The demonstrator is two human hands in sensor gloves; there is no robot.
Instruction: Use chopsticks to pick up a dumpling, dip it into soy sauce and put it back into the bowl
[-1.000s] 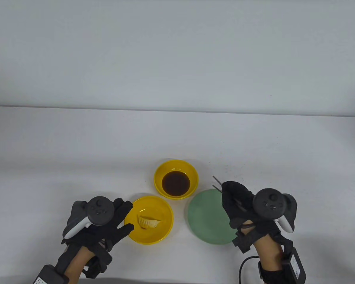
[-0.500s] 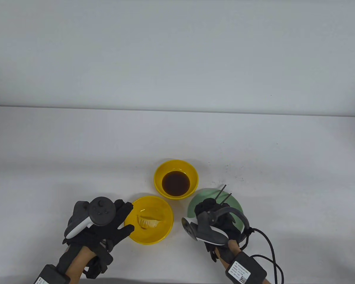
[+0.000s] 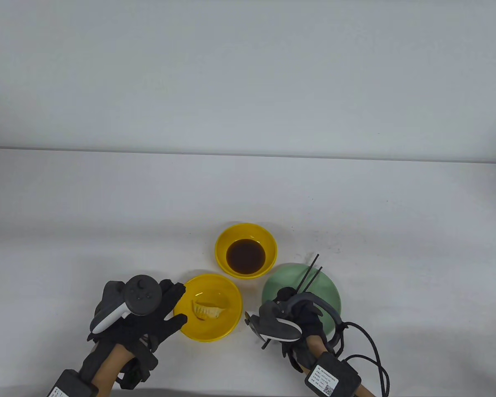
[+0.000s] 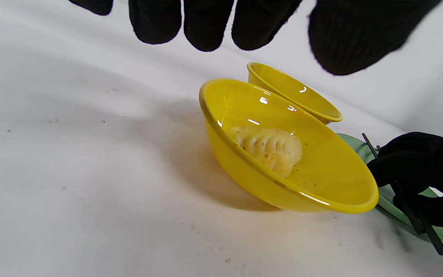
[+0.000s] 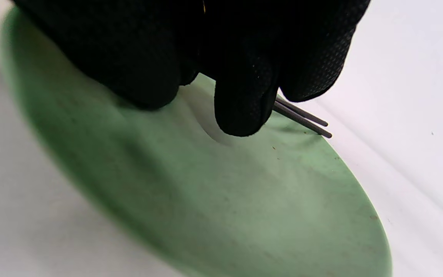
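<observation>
My table view: high, front-on, looking down over whole table (image 3: 355, 198). My left wrist view: low, close, facing bowl (image 4: 283, 181) side-on, green plate (image 4: 390, 207) at right edge. My right wrist view: very close, skimming plate (image 5: 225, 200). All three views share plate; table and left wrist views share bowl.

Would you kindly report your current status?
Right hand grips chopsticks over green plate. Left hand open beside yellow bowl. Dumpling in bowl, untouched. Path clear.

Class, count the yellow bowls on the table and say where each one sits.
2. The dumpling bowl sits by the left hand; the sauce bowl sits just behind it. None seems hidden.
</observation>
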